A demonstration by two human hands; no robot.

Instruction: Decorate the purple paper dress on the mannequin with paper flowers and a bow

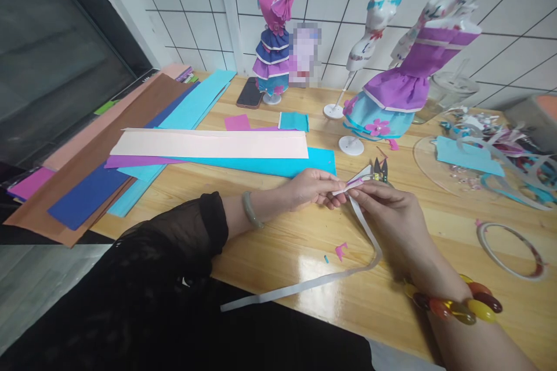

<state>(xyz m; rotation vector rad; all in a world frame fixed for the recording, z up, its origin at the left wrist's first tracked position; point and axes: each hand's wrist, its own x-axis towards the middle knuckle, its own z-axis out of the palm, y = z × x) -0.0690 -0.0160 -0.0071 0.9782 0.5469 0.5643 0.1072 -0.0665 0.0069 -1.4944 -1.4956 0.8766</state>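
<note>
Close together over the table, both hands pinch a narrow white strip. A small purple piece lies along it between the fingertips. My left hand closes thumb and fingers on the strip's near-left end. From the other side, my right hand is closed on the same strip, whose long tail curves down to the table's front edge. Just behind my right hand lie small thread snips, blades up, their handles partly hidden. Pink paper scraps lie below the hands.
Coloured paper strips are stacked on the left. Dress-form figures stand at the back, one in a purple and blue dress. A phone lies by the wall. On the right are a tape roll and a pile of trimmings.
</note>
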